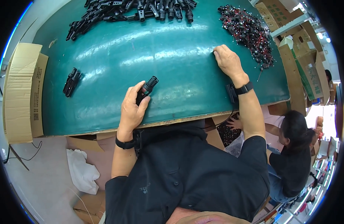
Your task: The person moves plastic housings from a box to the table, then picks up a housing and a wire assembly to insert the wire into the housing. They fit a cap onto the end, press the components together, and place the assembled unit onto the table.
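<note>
My left hand (132, 108) is wrapped round a black plastic housing (145, 90) with a ribbed, coil-like end that points away to the upper right. It holds the part just above the green tabletop (172, 74), near the front edge. Over on the right, my right hand (228, 60) is closed, its fingers curled down close to the table. A tiny dark spot shows at its fingertips, but what it pinches, if anything, cannot be made out. To the left of my left hand lie a couple of similar black housings (71, 83) side by side.
A heap of black housings (142, 11) covers the far side. At the far right lies a pile of small black parts with red wires (250, 35). Cardboard boxes stand left (21, 93) and right (306, 71). A co-worker (295, 153) reaches below the table's right edge.
</note>
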The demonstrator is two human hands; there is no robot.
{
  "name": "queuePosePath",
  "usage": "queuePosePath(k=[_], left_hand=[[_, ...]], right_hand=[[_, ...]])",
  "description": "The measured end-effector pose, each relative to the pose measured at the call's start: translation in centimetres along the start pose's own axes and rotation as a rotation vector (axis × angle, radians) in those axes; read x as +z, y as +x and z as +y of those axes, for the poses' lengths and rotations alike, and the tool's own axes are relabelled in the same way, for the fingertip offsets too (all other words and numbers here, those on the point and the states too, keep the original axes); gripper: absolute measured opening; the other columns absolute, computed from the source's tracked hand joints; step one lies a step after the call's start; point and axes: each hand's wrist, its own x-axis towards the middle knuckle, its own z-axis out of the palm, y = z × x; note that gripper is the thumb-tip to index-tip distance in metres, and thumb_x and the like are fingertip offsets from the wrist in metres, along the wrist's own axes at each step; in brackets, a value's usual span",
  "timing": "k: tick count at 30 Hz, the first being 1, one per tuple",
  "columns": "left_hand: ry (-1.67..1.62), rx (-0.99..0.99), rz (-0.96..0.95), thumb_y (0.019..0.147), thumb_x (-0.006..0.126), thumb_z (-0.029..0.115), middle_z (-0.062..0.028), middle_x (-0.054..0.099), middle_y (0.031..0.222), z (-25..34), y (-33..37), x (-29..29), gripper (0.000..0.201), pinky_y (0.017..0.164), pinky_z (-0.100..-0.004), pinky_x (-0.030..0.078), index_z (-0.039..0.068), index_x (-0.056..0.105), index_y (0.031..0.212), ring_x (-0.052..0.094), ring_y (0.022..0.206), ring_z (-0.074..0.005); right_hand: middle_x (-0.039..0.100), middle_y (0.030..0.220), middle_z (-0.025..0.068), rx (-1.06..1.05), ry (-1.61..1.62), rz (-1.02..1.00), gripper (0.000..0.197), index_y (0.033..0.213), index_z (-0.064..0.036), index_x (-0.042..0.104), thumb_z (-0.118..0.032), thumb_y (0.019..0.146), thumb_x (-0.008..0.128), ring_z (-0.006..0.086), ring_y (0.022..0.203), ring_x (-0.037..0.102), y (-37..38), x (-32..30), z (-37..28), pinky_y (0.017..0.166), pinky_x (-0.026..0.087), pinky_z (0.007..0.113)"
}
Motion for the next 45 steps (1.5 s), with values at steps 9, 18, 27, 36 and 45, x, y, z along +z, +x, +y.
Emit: queuePosePath(k=[9, 18, 27, 36, 45], left_hand=[[0.026, -0.033, -0.001, 0.090, 0.074, 0.005, -0.0105, 0.065, 0.111, 0.2, -0.1, -0.4, 0.050, 0.090, -0.0351, 0.053, 0.006, 0.062, 0.139, 0.065, 0.098, -0.0245], [-0.073, -0.034, 0.034, 0.091, 0.073, 0.004, -0.0054, 0.063, 0.112, -0.2, -0.4, -0.2, 0.049, 0.090, -0.0290, 0.048, 0.006, 0.061, 0.138, 0.059, 0.098, -0.0163], [-0.252, -0.081, 0.055, 0.087, 0.072, 0.002, -0.0070, 0.067, 0.111, -1.3, -1.0, -0.1, 0.047, 0.090, -0.0311, 0.052, 0.004, 0.062, 0.132, 0.064, 0.098, -0.0162], [-0.373, -0.065, 0.019, 0.091, 0.067, -0.003, -0.0050, 0.065, 0.115, -1.5, -1.6, -0.2, 0.050, 0.095, -0.0299, 0.050, 0.002, 0.054, 0.139, 0.062, 0.103, -0.0133], [-0.121, 0.123, 0.029, 0.086, 0.068, -0.006, -0.0108, 0.060, 0.125, -1.6, -1.1, -0.5, 0.047, 0.100, -0.0308, 0.049, 0.000, 0.060, 0.132, 0.060, 0.112, -0.0185]], right_hand=[[0.067, 0.095, 0.0056, 0.356, 0.707, -0.289, 0.013, 0.112, -0.0043, 0.067, -0.011, 0.103, 0.060, 0.0173, 0.077, 0.071, -0.9, -0.3, -7.0, 0.066, 0.057, 0.033], [0.064, 0.098, 0.0023, 0.539, 1.654, -0.358, 0.016, 0.117, -0.0029, 0.064, -0.004, 0.102, 0.063, 0.0117, 0.078, 0.068, -3.0, -0.1, -12.9, 0.067, 0.057, 0.025], [0.068, 0.105, 0.0052, 0.171, 1.232, -0.167, 0.029, 0.121, -0.0005, 0.062, 0.005, 0.094, 0.071, 0.0125, 0.089, 0.068, -4.1, -0.3, -15.0, 0.073, 0.058, 0.025], [0.071, 0.114, 0.0114, -0.203, 0.879, 0.047, 0.025, 0.118, 0.0012, 0.068, 0.006, 0.094, 0.069, 0.0163, 0.090, 0.069, -2.7, -4.3, -15.2, 0.075, 0.058, 0.027], [0.071, 0.119, 0.0168, -0.305, 0.958, 0.049, 0.025, 0.113, 0.0000, 0.072, 0.010, 0.091, 0.067, 0.0206, 0.094, 0.071, -2.9, -7.7, -16.2, 0.078, 0.059, 0.030]])
